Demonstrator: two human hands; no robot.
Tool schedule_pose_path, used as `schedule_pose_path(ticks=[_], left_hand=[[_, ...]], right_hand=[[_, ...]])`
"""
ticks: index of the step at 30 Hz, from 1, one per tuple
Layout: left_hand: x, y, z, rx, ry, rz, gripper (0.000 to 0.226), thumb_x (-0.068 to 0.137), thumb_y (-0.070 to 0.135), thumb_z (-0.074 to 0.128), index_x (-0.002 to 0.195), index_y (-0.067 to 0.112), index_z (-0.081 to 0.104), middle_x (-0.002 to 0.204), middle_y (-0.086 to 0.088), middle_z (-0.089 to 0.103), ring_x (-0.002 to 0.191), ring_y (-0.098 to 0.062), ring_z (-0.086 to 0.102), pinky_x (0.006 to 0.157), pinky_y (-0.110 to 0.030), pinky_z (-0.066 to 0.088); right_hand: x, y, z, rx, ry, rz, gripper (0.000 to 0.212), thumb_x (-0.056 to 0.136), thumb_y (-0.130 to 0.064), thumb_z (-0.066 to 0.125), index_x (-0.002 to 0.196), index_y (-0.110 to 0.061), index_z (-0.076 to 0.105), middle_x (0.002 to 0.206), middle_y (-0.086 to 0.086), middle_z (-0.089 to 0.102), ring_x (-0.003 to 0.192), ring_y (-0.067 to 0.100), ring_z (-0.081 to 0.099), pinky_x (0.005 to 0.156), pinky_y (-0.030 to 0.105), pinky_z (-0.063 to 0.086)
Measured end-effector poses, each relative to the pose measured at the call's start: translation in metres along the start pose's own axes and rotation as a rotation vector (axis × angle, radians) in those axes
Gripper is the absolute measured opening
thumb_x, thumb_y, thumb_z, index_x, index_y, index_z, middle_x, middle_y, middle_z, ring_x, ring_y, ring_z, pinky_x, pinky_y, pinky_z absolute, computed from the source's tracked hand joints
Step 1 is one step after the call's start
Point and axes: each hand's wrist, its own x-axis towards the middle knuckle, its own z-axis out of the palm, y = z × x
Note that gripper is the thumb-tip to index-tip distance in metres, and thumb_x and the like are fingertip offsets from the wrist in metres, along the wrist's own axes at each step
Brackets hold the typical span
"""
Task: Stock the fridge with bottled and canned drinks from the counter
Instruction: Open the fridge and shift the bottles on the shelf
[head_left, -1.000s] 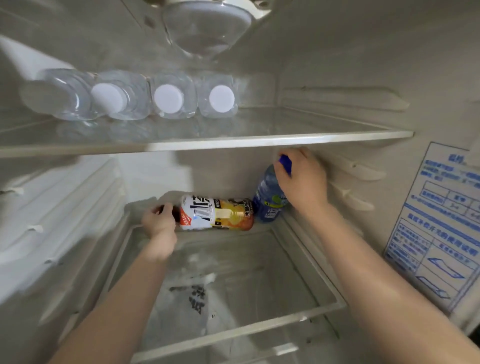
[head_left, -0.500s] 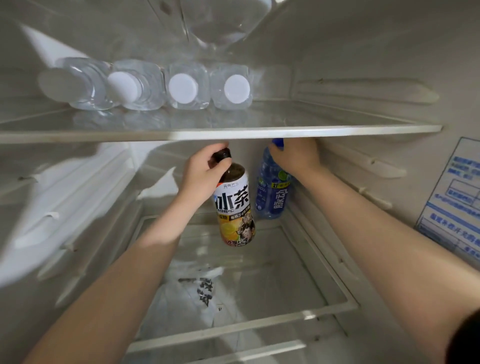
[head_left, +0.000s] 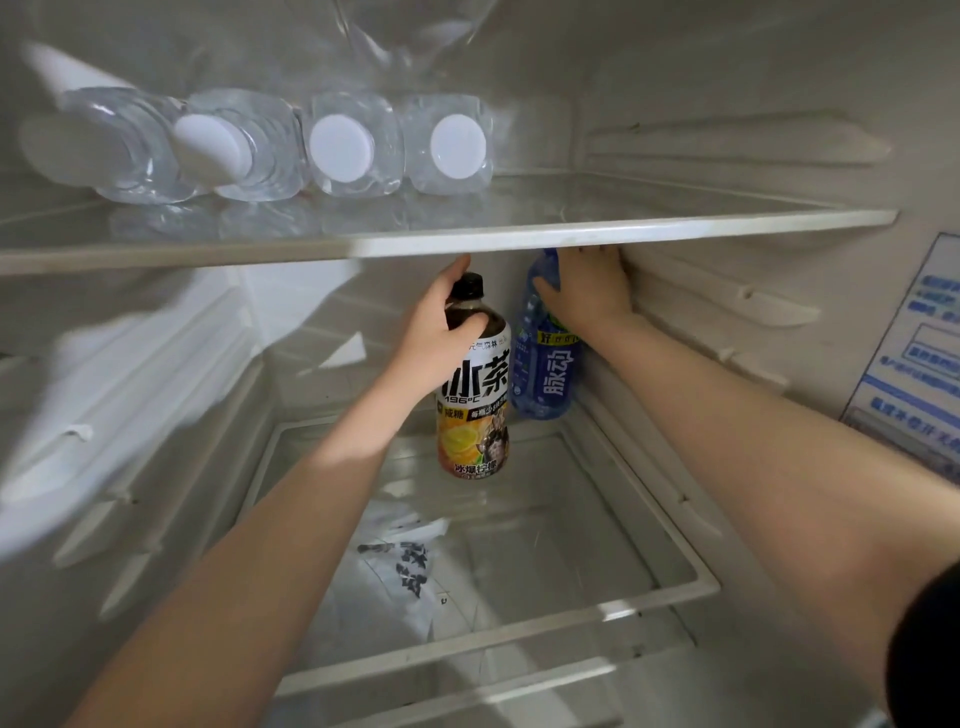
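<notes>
Inside the fridge, my left hand (head_left: 441, 322) grips the neck of an iced tea bottle (head_left: 475, 405) with a black cap and a white and yellow label. The bottle stands upright on the lower glass shelf (head_left: 597, 545). Just right of it stands a blue drink bottle (head_left: 545, 374) in the back right corner. My right hand (head_left: 587, 291) holds its top, right under the upper shelf (head_left: 571, 236). The blue bottle's cap is mostly hidden by that shelf edge and my fingers.
Several clear water bottles (head_left: 337, 145) with white caps lie side by side on the upper shelf, caps facing me. A white plastic bag (head_left: 405, 566) shows through the lower shelf glass. A blue printed sticker (head_left: 919, 353) is on the right wall.
My left hand has turned the iced tea bottle from lying on its side to upright beside the blue bottle. My right hand stays on the blue bottle's top. The view has moved closer.
</notes>
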Motion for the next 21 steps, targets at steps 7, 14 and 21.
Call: schedule_pose_path(ticks=[7,14,21], left_hand=[[-0.013,-0.015,0.008,-0.088,0.038,-0.083,0.057,0.096,0.015,0.052,0.147,0.016,0.027,0.133,0.006,0.045,0.117,-0.007,0.046,0.08,-0.001,0.038],[-0.034,-0.046,0.005,-0.136,-0.047,-0.143,0.084,0.088,0.024,0.066,0.15,0.027,0.01,0.145,0.01,0.034,0.129,-0.005,0.038,0.096,-0.02,0.035],[-0.034,-0.059,0.001,-0.054,-0.111,-0.114,0.093,0.087,0.023,0.067,0.151,0.026,-0.001,0.138,0.016,0.031,0.125,0.003,0.033,0.095,-0.012,0.034]], right_hand=[[-0.061,-0.003,0.019,0.366,0.173,0.124,0.06,0.088,-0.015,0.056,0.142,-0.003,0.033,0.146,0.017,0.033,0.131,0.034,0.037,0.106,0.038,0.034],[-0.085,-0.008,0.05,0.401,-0.008,0.312,0.084,0.082,-0.022,0.067,0.148,-0.01,0.016,0.152,0.012,0.023,0.12,0.037,0.049,0.085,0.04,0.046],[-0.076,-0.017,0.07,0.391,0.024,0.38,0.096,0.077,-0.023,0.074,0.149,-0.01,0.011,0.149,0.017,0.02,0.111,0.04,0.055,0.077,0.039,0.049]])
